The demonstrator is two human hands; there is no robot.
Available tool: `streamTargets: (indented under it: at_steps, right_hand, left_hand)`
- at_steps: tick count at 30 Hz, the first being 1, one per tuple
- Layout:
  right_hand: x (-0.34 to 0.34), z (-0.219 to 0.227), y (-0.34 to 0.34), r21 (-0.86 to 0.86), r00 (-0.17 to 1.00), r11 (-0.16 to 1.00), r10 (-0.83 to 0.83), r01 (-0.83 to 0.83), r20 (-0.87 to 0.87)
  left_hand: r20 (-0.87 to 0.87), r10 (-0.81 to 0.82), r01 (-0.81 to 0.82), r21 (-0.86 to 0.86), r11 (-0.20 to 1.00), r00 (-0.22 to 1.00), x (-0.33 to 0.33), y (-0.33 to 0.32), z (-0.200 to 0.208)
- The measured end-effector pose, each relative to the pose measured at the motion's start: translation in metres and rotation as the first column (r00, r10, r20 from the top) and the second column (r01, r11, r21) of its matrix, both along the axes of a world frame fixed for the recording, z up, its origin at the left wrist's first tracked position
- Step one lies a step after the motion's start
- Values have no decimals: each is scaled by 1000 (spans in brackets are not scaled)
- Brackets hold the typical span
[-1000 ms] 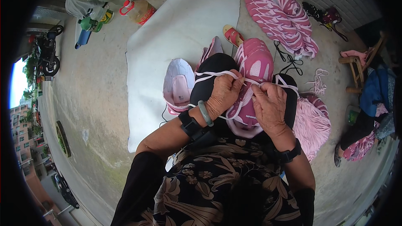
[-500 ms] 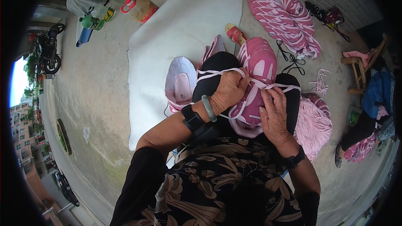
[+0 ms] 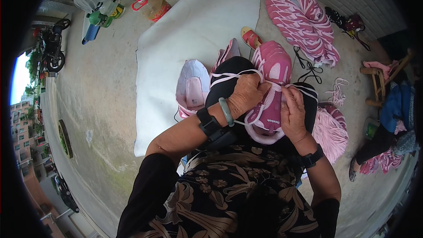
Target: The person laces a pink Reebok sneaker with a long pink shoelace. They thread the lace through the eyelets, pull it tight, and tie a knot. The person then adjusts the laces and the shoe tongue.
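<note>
A pink sneaker upper (image 3: 274, 59) lies across my dark-trousered thighs, its toe pointing away from me. My left hand (image 3: 249, 93), with a pale bangle at the wrist, is closed at its left eyelet edge, pinching a pale pink shoelace (image 3: 227, 76). The lace crosses the upper's middle, with loops out over both knees. My right hand (image 3: 293, 111) bends its fingers on the right eyelet edge, pinching the lace there; the fingertips partly hide it. Left of my knee stands another upper (image 3: 192, 77) with a pale lining, beside a pink piece (image 3: 226, 54) partly hidden by my leg.
A white sheet (image 3: 176, 39) covers the floor ahead and left. Bundled pink uppers (image 3: 302, 24) lie at far right, near a red sandal (image 3: 251, 37) and black cord (image 3: 308, 65). Pale laces (image 3: 330, 134) heap by my right knee. Another person's leg (image 3: 372, 143) and a wooden chair (image 3: 376, 83) are at right.
My right fingers have drawn closer together against the eyelet edge. The lace crossing the upper lies tighter and flatter. The whole view has shifted slightly.
</note>
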State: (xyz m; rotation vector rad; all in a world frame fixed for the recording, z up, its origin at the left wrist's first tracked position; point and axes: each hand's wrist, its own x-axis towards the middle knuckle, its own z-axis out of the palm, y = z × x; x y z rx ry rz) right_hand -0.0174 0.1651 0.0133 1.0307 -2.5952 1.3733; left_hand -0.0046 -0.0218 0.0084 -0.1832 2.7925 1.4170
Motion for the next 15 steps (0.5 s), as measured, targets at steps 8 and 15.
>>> streamTargets:
  at_steps: [8, 15]
  right_hand:
    - [-17, 43, -6, 61, 995, 996, -60, 65, -79]
    - [-6, 25, -26, 78, 997, 995, -66, 63, 36]
  left_hand:
    - [-175, -22, -4, -143, 990, 984, 22, -1, 34]
    - [-193, -154, 119, -178, 977, 969, 30, 8, 25]
